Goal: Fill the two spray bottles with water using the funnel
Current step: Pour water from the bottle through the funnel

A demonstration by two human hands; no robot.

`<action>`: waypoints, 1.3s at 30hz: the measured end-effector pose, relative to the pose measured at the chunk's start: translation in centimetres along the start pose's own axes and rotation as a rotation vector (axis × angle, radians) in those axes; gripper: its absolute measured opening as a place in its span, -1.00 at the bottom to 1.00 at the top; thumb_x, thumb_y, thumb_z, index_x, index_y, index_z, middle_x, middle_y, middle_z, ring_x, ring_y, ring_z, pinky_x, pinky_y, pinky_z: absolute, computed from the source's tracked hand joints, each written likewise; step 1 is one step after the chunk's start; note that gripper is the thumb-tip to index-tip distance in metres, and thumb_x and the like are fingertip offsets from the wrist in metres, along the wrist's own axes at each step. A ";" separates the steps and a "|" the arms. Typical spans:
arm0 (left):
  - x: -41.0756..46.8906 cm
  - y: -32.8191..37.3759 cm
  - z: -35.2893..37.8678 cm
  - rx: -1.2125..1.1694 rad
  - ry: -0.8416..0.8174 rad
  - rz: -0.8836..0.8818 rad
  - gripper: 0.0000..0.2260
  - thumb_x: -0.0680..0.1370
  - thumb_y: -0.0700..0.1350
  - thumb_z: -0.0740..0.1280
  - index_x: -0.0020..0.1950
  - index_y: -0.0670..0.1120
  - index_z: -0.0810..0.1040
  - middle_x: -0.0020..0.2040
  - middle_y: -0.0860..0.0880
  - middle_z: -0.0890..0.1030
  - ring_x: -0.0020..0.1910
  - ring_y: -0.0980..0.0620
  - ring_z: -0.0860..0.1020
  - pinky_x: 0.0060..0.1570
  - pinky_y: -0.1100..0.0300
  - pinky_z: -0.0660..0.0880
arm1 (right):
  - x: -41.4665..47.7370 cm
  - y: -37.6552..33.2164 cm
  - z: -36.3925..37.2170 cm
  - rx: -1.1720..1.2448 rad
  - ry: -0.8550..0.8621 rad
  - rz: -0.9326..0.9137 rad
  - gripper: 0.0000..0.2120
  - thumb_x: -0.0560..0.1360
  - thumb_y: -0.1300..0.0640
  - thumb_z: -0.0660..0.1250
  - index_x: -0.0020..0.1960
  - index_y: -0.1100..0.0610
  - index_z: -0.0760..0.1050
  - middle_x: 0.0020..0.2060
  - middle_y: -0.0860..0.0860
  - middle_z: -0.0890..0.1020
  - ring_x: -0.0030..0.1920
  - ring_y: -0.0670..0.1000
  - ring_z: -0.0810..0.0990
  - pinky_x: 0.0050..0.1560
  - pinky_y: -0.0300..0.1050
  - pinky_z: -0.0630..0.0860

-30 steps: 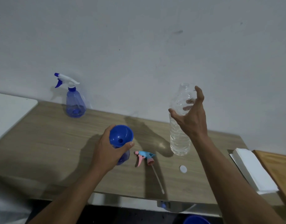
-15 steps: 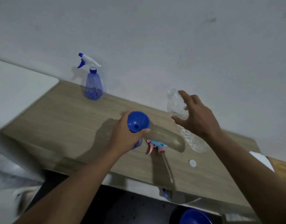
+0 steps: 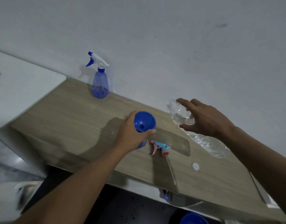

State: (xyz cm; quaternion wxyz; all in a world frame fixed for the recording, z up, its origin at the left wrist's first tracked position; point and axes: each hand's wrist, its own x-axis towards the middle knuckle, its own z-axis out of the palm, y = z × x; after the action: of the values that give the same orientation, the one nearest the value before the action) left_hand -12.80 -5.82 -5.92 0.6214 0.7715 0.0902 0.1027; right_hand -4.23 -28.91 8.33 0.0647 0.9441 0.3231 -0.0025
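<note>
Funnel (image 3: 144,121) sits in the open spray bottle (image 3: 142,143) on the surface (image 3: 74,113), left hand (image 3: 131,136) wrapping its grip round both to steady them; right hand (image 3: 206,120), grip wide, at the water bottle (image 3: 208,143) beside, presumably to pour.

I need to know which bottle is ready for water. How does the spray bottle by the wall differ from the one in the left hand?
The far bottle has its trigger head on; the near bottle is open, with a funnel in its neck. The far bottle stands free by the wall; the left hand grips the near bottle. Both are blue and upright.
</note>
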 end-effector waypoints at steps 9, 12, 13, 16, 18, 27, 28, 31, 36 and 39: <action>-0.3 0.6 -0.3 0.008 -0.006 0.015 -0.34 0.31 0.13 0.62 0.28 0.31 0.32 0.11 0.34 0.44 0.09 0.28 0.47 -0.03 0.41 0.37 | 0.6 -0.6 0.2 -0.065 -0.063 -0.059 -0.17 0.46 -0.26 0.42 0.50 -0.30 -0.08 0.16 -0.01 0.52 -0.09 0.09 0.65 -0.03 0.04 0.61; -0.3 0.8 -0.4 0.005 -0.010 0.024 -0.34 0.31 0.12 0.62 0.28 0.29 0.33 0.10 0.35 0.45 0.08 0.38 0.45 -0.04 0.44 0.36 | 0.8 -0.8 0.3 -0.106 -0.080 -0.078 -0.17 0.48 -0.27 0.39 0.51 -0.28 -0.09 0.15 -0.03 0.51 -0.11 0.07 0.63 -0.06 -0.03 0.59; -0.3 0.7 -0.4 0.004 -0.009 0.024 -0.34 0.31 0.13 0.62 0.29 0.27 0.35 0.12 0.34 0.46 0.09 0.36 0.46 -0.03 0.43 0.38 | 0.9 -0.8 0.2 -0.118 -0.083 -0.085 -0.17 0.48 -0.28 0.39 0.52 -0.28 -0.09 0.15 -0.03 0.51 -0.12 0.06 0.61 -0.08 -0.06 0.58; -0.2 0.5 -0.3 0.005 0.002 0.020 -0.31 0.29 0.16 0.62 0.33 0.22 0.38 0.18 0.25 0.51 0.14 0.27 0.50 0.03 0.36 0.43 | 1.0 -1.1 0.1 -0.164 -0.106 -0.110 -0.18 0.49 -0.29 0.37 0.55 -0.25 -0.08 0.13 -0.03 0.51 -0.16 0.04 0.59 -0.15 -0.16 0.49; -0.2 0.6 -0.3 0.006 0.007 0.028 -0.34 0.29 0.15 0.62 0.28 0.25 0.38 0.16 0.26 0.52 0.14 0.29 0.51 0.01 0.37 0.44 | 1.2 -1.3 0.1 -0.189 -0.123 -0.129 -0.17 0.49 -0.29 0.37 0.56 -0.24 -0.08 0.14 -0.03 0.50 -0.18 0.02 0.58 -0.17 -0.18 0.48; -0.3 0.9 -0.4 0.025 0.007 0.048 -0.39 0.30 0.12 0.63 0.22 0.31 0.36 0.11 0.30 0.54 0.09 0.39 0.49 -0.06 0.50 0.40 | 1.2 -1.5 -0.2 -0.225 -0.140 -0.170 -0.16 0.50 -0.27 0.37 0.55 -0.26 -0.12 0.13 -0.04 0.50 -0.15 0.03 0.59 -0.13 -0.14 0.53; -0.3 0.9 -0.5 0.031 0.009 0.052 -0.41 0.30 0.11 0.62 0.17 0.35 0.36 0.10 0.32 0.54 0.09 0.41 0.49 -0.08 0.52 0.40 | 1.2 -1.5 -0.2 -0.231 -0.140 -0.173 -0.16 0.50 -0.28 0.37 0.55 -0.26 -0.12 0.13 -0.04 0.50 -0.15 0.03 0.59 -0.13 -0.13 0.53; -0.3 1.0 -0.6 0.048 0.017 0.074 -0.45 0.31 0.11 0.62 0.08 0.42 0.35 0.06 0.37 0.54 0.08 0.43 0.49 -0.10 0.56 0.40 | 1.2 -1.5 -0.2 -0.246 -0.137 -0.177 -0.16 0.50 -0.27 0.37 0.56 -0.25 -0.12 0.12 -0.03 0.51 -0.15 0.05 0.60 -0.15 -0.13 0.51; -0.3 1.0 -0.6 0.043 0.016 0.074 -0.45 0.30 0.14 0.62 0.07 0.44 0.34 0.09 0.32 0.55 0.10 0.34 0.51 -0.03 0.43 0.42 | 1.5 -1.9 -0.3 -0.274 -0.150 -0.195 -0.16 0.50 -0.26 0.37 0.55 -0.24 -0.11 0.13 -0.02 0.50 -0.12 0.07 0.60 -0.11 -0.09 0.54; -0.5 1.3 -0.7 0.042 0.013 0.076 -0.46 0.31 0.11 0.62 0.05 0.43 0.35 0.04 0.38 0.55 0.05 0.40 0.51 -0.07 0.52 0.41 | 1.6 -2.1 -0.4 -0.295 -0.165 -0.204 -0.17 0.51 -0.25 0.37 0.55 -0.23 -0.10 0.14 -0.02 0.50 -0.12 0.08 0.60 -0.09 -0.08 0.55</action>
State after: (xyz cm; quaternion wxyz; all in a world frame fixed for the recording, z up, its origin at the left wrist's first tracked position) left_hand -13.41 -5.56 -4.57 0.6001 0.7866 0.0671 0.1292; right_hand -4.30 -26.21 8.35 0.2280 0.8835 0.4073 -0.0393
